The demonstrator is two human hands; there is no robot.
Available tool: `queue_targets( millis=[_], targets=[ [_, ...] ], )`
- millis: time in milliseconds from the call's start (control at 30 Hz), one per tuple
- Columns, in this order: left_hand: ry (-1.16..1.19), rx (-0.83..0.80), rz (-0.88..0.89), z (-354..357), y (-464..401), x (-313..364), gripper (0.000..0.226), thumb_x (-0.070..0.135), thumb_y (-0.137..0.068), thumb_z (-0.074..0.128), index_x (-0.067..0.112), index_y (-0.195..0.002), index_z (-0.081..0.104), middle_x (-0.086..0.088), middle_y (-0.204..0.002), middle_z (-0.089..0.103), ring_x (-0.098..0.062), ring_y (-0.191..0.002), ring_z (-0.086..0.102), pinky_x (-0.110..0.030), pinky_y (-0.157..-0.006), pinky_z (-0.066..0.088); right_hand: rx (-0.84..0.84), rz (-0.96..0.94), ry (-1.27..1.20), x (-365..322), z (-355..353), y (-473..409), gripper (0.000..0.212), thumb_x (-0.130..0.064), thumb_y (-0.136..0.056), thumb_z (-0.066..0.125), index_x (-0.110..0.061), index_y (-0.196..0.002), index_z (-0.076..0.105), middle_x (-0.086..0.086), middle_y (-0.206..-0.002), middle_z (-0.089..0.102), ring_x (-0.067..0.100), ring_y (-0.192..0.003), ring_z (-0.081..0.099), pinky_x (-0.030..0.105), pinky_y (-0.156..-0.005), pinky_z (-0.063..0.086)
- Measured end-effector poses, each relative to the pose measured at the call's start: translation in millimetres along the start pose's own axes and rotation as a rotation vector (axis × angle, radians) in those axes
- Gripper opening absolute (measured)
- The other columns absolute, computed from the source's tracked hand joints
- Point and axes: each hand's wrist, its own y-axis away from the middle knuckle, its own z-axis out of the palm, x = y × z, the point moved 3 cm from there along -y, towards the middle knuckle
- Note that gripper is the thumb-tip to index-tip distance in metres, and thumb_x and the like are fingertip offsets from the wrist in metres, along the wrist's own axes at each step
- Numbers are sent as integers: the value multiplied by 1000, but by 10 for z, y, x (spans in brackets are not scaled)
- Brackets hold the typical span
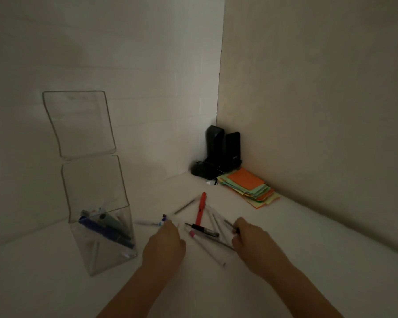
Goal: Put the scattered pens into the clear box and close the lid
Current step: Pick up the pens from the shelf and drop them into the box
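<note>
A tall clear box (83,187) stands at the left of the white desk, its lid (78,122) hinged open and standing upright. Several pens and markers (106,228) lean inside it. Scattered pens lie on the desk ahead of me: an orange pen (200,210), a black pen (202,229), a white pen with a pink cap (207,249) and several thin grey ones. My left hand (164,245) is closed over pens at the left of the pile. My right hand (251,241) grips a dark-tipped pen at the pile's right side.
Two black speakers (223,148) and a black mouse (199,168) sit in the far corner. A stack of coloured paper notes (251,187) lies beside them against the right wall. Walls close the desk at the back and right.
</note>
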Motion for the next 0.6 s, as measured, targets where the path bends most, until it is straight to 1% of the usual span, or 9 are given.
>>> queue_targets(
  millis=[33,100,200,267,333,467,533,567,600],
  targets=[
    [8,55,26,-36,-44,-11,27,14,-90,42,3,-115,40,-16,-116,55,-30,-103,57,-34,-81,45,15,5,-28,34,-24,-14,13,-17,-90,40,-12,-99,48,11,-95,60,28,-89,58,30,-67,37],
    [-68,136,66,-72,-167,-37,21,6,-89,40,3,-109,43,-17,-117,49,-30,-100,57,-34,-81,46,1,-1,-42,40,-6,-34,7,-17,-88,43,-14,-93,48,9,-96,59,24,-85,53,29,-68,36],
    [-193,80,35,-18,-369,-99,26,2,-88,36,2,-113,43,-16,-125,43,-29,-108,53,-32,-89,45,-49,-42,-38,-70,132,-52,6,-23,-87,49,-21,-85,43,8,-104,58,24,-96,54,27,-70,32],
    [-268,26,7,41,-444,-127,28,3,-90,32,3,-118,41,-16,-128,43,-30,-114,50,-34,-95,43,-80,-58,-51,-183,237,-77,9,-31,-86,53,-23,-89,50,8,-110,60,23,-102,55,26,-71,32],
    [-366,24,37,106,-453,-135,29,4,-92,29,5,-118,41,-14,-127,44,-28,-116,48,-32,-96,42,-140,-38,-42,-292,352,-104,24,-33,-84,55,-18,-102,57,7,-114,60,23,-105,56,28,-76,38],
    [-457,126,117,123,-413,-92,29,1,-90,30,7,-114,45,-12,-123,49,-25,-115,47,-31,-90,45,-182,5,16,-334,396,-111,24,-23,-83,53,-13,-104,59,9,-114,61,24,-104,59,30,-83,47],
    [-468,100,210,143,-353,-23,29,1,-86,37,6,-113,46,-13,-120,52,-27,-115,46,-33,-89,43,-245,28,61,-255,312,-82,25,-26,-79,58,-15,-102,57,8,-112,59,24,-106,57,29,-79,45],
    [-488,110,297,136,-299,27,26,4,-81,47,5,-106,52,-13,-112,57,-28,-109,51,-34,-85,45,-304,41,80,-198,273,-66,24,-28,-78,61,-17,-98,55,8,-107,56,24,-107,56,28,-76,41],
    [-509,121,372,126,-261,59,24,11,-68,62,8,-91,60,-11,-94,65,-27,-94,59,-33,-73,50,-362,47,95,-142,232,-45,22,-31,-77,63,-19,-92,51,7,-103,53,24,-106,56,27,-73,38]
  ],
)
